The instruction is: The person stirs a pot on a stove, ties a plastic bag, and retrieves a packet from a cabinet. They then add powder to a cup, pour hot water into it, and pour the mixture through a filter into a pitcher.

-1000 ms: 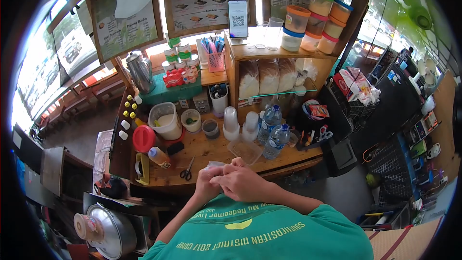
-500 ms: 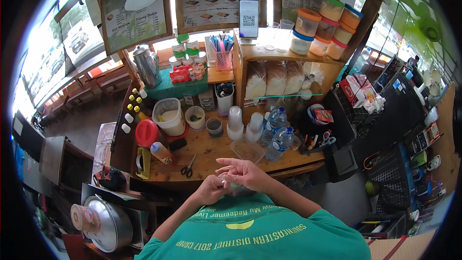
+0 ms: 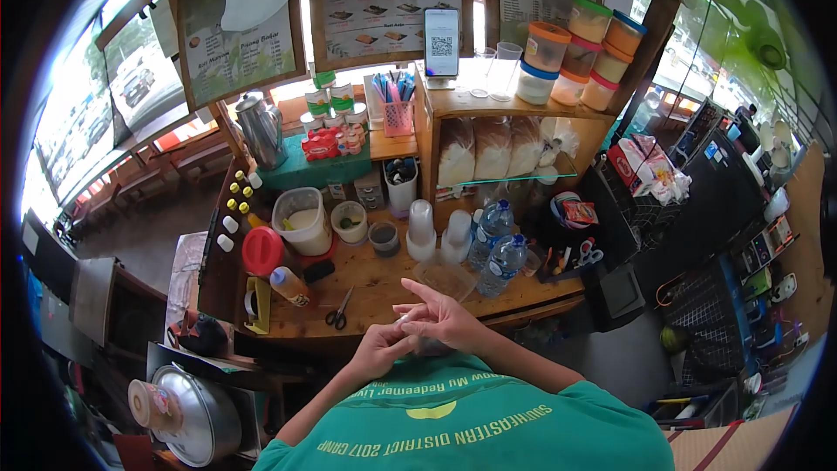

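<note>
My left hand [image 3: 384, 349] and my right hand [image 3: 443, 317] meet close in front of my chest, above the counter's front edge. Both pinch the gathered top of what looks like a clear plastic bag [image 3: 432, 347], mostly hidden beneath the hands. The left fingers are curled tightly on it. On the right hand the index finger points outward while the thumb and other fingers press together. Scissors [image 3: 340, 310] lie on the counter beyond my left hand, and an open clear plastic container [image 3: 445, 277] lies beyond my right.
The wooden counter [image 3: 384, 295] bears water bottles [image 3: 504, 264], stacked plastic cups [image 3: 422, 231], a white tub [image 3: 302, 220], a red-lidded container [image 3: 262, 249] and a squeeze bottle [image 3: 289, 286]. A large metal pot [image 3: 209, 419] stands at lower left. A phone [image 3: 442, 44] shows a QR code.
The right index finger has lifted and points further up and away. Both hands stay together at the bag's top. The whole view has shifted slightly with my head.
</note>
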{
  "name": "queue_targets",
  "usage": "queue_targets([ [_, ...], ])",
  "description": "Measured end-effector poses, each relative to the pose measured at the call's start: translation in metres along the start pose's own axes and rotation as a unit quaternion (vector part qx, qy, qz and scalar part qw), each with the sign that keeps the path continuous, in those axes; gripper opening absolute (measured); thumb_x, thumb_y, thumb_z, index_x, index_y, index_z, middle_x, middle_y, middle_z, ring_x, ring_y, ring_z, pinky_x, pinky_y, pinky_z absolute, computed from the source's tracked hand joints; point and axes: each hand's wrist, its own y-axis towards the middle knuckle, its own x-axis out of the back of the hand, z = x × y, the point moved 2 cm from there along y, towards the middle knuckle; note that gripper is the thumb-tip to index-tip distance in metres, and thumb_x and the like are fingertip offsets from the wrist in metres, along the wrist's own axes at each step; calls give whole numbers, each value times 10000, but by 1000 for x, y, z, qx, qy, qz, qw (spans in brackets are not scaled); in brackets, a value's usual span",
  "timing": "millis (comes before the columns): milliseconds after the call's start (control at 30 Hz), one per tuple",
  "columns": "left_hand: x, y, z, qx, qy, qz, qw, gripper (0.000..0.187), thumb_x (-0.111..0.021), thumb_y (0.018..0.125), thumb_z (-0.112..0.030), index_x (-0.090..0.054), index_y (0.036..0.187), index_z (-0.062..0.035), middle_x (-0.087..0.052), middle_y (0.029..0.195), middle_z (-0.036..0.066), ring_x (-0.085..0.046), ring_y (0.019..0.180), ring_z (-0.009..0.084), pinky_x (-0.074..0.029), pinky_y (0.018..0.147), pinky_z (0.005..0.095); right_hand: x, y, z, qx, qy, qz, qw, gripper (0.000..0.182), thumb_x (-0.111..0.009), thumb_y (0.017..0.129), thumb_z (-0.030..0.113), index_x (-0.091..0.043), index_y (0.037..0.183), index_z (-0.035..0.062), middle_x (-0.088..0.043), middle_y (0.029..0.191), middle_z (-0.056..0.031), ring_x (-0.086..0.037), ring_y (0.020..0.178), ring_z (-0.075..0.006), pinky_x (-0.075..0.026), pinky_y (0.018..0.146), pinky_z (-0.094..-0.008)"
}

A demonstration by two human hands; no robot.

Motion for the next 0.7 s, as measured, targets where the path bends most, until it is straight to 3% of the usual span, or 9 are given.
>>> queue_targets([
  [200, -2, 6, -3, -17, 99, -66, 993, 201, -650, 971, -180, -746, 1004, -6, -670, 767, -27, -560, 716, 56, -455, 662, 228, 6, -2, -1, 15, -33, 0, 999, 817, -741, 889, 119, -250, 1522, -41, -719, 1043, -106, -548, 1260, -228, -420, 1067, -362],
  [267, -3, 6, -8, -20, 120, -74, 990, 201, -654, 968, -180, -751, 1022, -12, -678, 771, -26, -558, 710, 54, -455, 653, 230, 10, -6, -2, 130, -138, -53, 980, 604, -764, 869, 135, -509, 1400, -1, -724, 1004, -103, -625, 1129, -201, -499, 949, -321],
  [300, -2, 6, -10, -22, 138, -89, 986, 196, -655, 965, -173, -750, 1030, -14, -681, 765, -21, -553, 702, 49, -454, 642, 229, 13, -9, 6, 130, -138, -53, 980, 604, -764, 869, 135, -509, 1400, -1, -724, 1004, -103, -625, 1129, -201, -499, 949, -321],
  [367, -2, 7, -11, -22, 157, -102, 982, 192, -656, 962, -165, -749, 1039, -16, -685, 759, -17, -547, 695, 44, -453, 630, 229, 13, -15, 27, 101, -371, -15, 923, 367, -795, 824, 127, -711, 1174, 53, -721, 946, -89, -679, 910, -170, -539, 780, -293],
  [400, -5, 9, -12, -50, 152, -104, 982, 185, -656, 959, -161, -753, 1024, -18, -683, 745, -16, -539, 686, 37, -447, 617, 227, 11, -16, 28, 101, -370, -17, 923, 367, -795, 824, 127, -711, 1174, 53, -721, 946, -89, -679, 910, -170, -539, 780, -293],
  [467, -6, 10, -13, -78, 149, -103, 980, 178, -656, 956, -157, -757, 1009, -20, -682, 732, -14, -531, 678, 30, -442, 603, 225, 8, -17, 31, 138, -397, -37, 906, 215, -807, 788, 115, -778, 998, 79, -712, 893, -84, -673, 770, -166, -534, 683, -295],
  [567, 0, 9, -16, -42, 179, -111, 977, 179, -647, 958, -147, -749, 997, -5, -673, 711, -23, -521, 672, 24, -435, 594, 220, 10, -14, 21, 202, -398, -81, 891, 242, -811, 779, 127, -774, 1015, 85, -710, 866, -81, -672, 766, -173, -527, 670, -284],
  [700, 1, 6, -29, -21, 181, -107, 977, 184, -640, 964, -148, -748, 974, 0, -674, 712, -22, -519, 671, 20, -433, 592, 219, 12, -14, 19, 202, -388, -80, 895, 220, -813, 778, 136, -779, 991, 93, -712, 870, -73, -668, 759, -193, -515, 688, -312],
])
